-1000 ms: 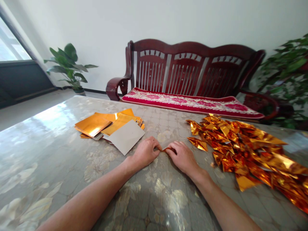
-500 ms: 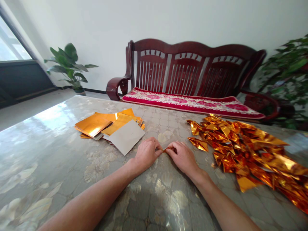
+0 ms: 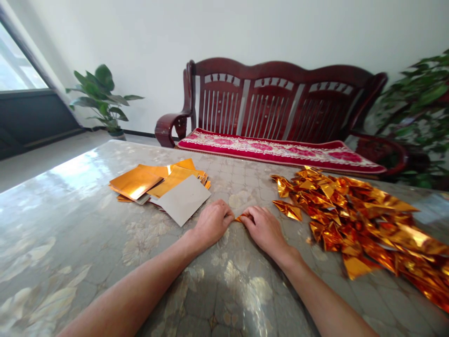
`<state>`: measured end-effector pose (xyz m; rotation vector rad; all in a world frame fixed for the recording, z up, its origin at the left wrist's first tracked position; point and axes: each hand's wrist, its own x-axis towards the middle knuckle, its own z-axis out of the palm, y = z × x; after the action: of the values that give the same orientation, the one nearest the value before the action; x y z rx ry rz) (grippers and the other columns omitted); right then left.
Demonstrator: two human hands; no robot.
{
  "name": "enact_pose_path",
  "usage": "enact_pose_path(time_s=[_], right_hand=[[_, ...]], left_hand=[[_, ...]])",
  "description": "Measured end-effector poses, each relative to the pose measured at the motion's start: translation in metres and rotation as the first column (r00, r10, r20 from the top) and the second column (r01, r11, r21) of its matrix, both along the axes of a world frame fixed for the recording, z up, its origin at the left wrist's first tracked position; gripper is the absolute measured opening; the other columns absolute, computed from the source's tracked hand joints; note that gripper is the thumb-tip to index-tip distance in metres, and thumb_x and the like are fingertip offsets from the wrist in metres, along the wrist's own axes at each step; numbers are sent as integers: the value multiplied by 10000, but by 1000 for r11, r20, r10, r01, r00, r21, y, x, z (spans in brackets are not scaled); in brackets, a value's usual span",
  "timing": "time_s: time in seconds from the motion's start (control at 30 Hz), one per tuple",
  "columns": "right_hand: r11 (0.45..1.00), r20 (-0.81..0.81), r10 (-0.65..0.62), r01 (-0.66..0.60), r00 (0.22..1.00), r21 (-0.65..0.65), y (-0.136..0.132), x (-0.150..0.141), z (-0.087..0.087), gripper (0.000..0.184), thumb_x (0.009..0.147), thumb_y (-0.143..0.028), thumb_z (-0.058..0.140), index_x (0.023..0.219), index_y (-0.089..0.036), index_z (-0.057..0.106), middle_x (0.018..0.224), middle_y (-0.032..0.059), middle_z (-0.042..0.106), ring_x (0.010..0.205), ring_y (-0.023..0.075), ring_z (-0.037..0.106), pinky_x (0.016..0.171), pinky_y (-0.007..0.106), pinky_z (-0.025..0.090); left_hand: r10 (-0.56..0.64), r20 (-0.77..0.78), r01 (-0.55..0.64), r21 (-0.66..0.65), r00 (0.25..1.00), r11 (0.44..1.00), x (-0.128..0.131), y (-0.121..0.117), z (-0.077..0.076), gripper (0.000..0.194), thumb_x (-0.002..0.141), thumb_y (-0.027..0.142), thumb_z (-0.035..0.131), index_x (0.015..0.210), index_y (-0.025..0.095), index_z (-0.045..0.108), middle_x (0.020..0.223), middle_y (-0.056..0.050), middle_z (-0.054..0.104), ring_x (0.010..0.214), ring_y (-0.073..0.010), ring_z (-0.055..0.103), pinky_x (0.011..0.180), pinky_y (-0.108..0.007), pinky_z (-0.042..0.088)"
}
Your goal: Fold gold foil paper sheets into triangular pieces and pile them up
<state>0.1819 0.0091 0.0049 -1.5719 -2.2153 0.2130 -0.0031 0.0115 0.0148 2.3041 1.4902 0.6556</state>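
Just in front of me on the table, a small piece of folded gold foil paper (image 3: 239, 219) shows between my two hands, mostly covered by fingers. My right hand (image 3: 265, 230) pinches its right side. The closed fingertips of my left hand (image 3: 213, 223) meet its left tip. Left of my hands lies a loose pile of flat gold foil sheets (image 3: 136, 180), with one sheet (image 3: 185, 200) showing its pale grey back on top. To the right spreads a large heap of folded gold foil pieces (image 3: 354, 210), and one folded piece (image 3: 288, 209) lies at its near left edge.
The table (image 3: 87, 243) has a glossy floral cover. Behind it stands a dark red wooden bench (image 3: 277, 98) with a red patterned cushion (image 3: 280, 149). Potted plants stand at the left (image 3: 101, 96) and right (image 3: 421, 112).
My left fingertips have drawn slightly left, and more of the gold foil paper shows between the hands. The pile and the heap look unchanged.
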Motion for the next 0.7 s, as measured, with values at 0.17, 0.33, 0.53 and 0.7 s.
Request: enact_pose_path(time_s=[0.17,0.33,0.53,0.7], right_hand=[[1000,-2,-1,1,1000,4,0,0,0,140,918,-283,563,794,-229,598,858,11,668,851,186,569,723,290,363],[1000,-9,1,-1,1000,10,0,0,-1,132,912,-278,570,794,-230,606,856,11,669,857,188,571,729,292,365],[1000,-27,8,-8,1000,-3,2,1,-2,118,907,-277,584,805,-228,619,860,7,676,858,186,575,729,289,365],[1000,-72,6,-7,997,-19,2,2,-2,106,894,-272,594,804,-232,632,851,7,679,849,184,582,735,284,376]], left_hand=[[28,-21,-28,-3,999,1000,3,-1,3,222,888,230,568,716,172,697,793,-38,670,822,-167,614,731,-246,420],[81,-24,-81,3,996,997,7,-2,1,204,875,259,599,728,176,713,808,-39,681,810,-165,619,715,-244,418],[144,-66,-142,29,987,989,10,-4,0,213,873,310,599,744,195,723,821,-42,697,816,-177,636,715,-256,420],[172,-104,-167,55,980,984,11,-5,0,218,871,337,597,746,204,716,839,-45,700,827,-187,639,724,-271,415]])
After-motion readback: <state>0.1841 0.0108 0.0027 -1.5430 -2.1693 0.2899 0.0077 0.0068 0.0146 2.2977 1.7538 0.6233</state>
